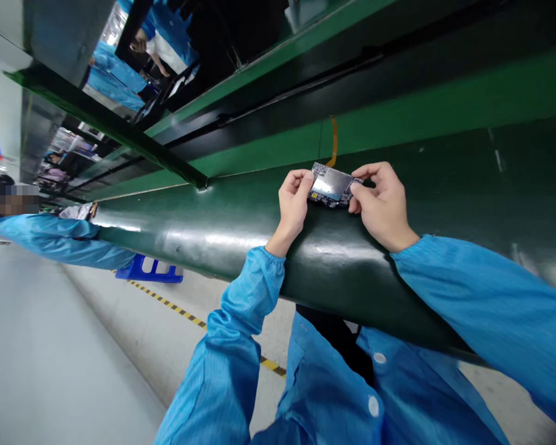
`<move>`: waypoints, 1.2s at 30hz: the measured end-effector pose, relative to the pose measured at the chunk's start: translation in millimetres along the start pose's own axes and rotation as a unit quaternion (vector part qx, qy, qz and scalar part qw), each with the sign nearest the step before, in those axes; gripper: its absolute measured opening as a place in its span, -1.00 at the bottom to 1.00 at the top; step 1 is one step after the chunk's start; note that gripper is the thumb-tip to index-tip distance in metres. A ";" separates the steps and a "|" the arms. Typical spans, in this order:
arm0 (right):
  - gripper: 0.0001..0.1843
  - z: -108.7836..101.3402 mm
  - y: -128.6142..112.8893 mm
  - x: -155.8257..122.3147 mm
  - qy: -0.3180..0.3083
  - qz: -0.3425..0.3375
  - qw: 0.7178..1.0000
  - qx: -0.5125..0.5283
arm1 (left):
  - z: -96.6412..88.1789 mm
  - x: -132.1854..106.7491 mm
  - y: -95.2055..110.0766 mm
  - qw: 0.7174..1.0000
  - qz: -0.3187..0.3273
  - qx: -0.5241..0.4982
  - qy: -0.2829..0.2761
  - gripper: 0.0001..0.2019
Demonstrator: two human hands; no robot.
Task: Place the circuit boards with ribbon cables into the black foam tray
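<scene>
A small circuit board (pixel 332 184) with a silver metal plate on its upper face is held between my two hands, over the dark green bench (pixel 241 216). My left hand (pixel 294 201) pinches its left edge between thumb and fingers. On the opposite edge, my right hand (pixel 380 201) grips it the same way, its fingertips partly hidden behind the board. An amber flexible strip (pixel 334 142) rises behind the board's top edge; whether it is joined to the board I cannot tell.
A green post (pixel 167 157) stands on the bench to the left, below a dark shelf rail (pixel 296 89). Farther left, a person in blue sleeves (pixel 69 238) sits at the same bench, near a blue plastic stool (pixel 151 269). Yellow-black tape (pixel 178 309) marks the floor.
</scene>
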State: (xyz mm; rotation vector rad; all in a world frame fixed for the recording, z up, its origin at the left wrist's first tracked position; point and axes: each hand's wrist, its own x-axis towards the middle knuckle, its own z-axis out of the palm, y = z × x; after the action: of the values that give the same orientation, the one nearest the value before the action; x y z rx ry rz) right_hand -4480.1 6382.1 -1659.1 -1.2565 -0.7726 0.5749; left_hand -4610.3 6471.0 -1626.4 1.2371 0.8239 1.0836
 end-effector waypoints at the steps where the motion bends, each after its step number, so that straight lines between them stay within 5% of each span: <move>1: -0.81 0.0 0.0 0.0 0.001 -0.001 1.000 0.000 | 0.1 0.0 0.1 1.000 -0.002 -0.001 0.001 -0.81; 14: -0.81 -0.3 2.5 0.0 -0.003 0.007 1.000 0.001 | 5.0 -3.0 7.2 0.999 -0.047 -0.024 0.007 -0.82; 36: -0.81 -0.6 -0.3 -0.7 -0.011 0.014 1.000 -0.014 | -0.3 -0.8 -1.6 1.000 -0.014 0.001 -0.010 -0.80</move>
State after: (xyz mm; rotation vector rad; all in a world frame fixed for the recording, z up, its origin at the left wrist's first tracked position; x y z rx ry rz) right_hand -4480.1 6381.2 -1659.1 -1.2898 -0.7853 0.6036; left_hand -4610.5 6470.3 -1628.1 1.2325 0.8259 1.0461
